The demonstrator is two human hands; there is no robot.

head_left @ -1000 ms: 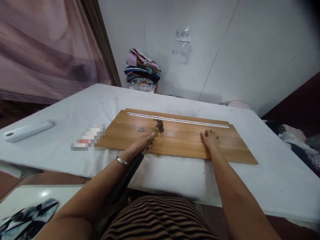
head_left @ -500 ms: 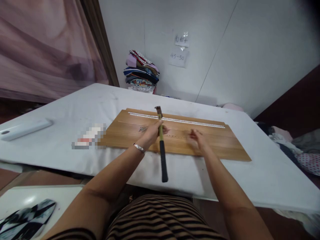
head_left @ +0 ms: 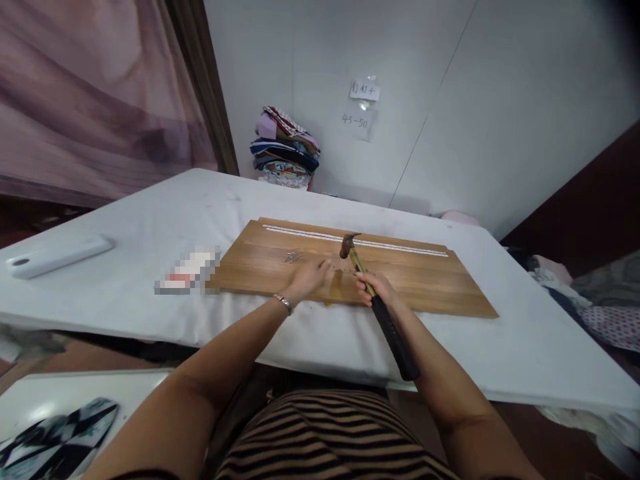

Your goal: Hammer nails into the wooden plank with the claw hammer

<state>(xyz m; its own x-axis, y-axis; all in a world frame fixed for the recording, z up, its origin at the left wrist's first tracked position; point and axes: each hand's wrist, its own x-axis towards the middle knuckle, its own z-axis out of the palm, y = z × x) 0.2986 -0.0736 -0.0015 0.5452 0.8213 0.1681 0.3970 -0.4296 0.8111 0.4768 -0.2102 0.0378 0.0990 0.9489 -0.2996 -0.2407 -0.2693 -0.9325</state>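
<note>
Gripping the hammer (head_left: pixel 393 337) partly over the board (head_left: pixel 450 287) w/ R hand (head_left: pixel 377 288), fingers wrapped round it. L hand (head_left: pixel 307 279) is near loose nails (head_left: pixel 292 257), can't tell if fingers pinch anything. Hammer head (head_left: pixel 346 247) hides some white strip (head_left: pixel 400 247); pixelated item (head_left: pixel 187 270) by board's L end, clothes stack (head_left: pixel 286 143) behind.

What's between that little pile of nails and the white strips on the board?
In the head view, only bare wooden board shows between the nails and the white strips.
</note>
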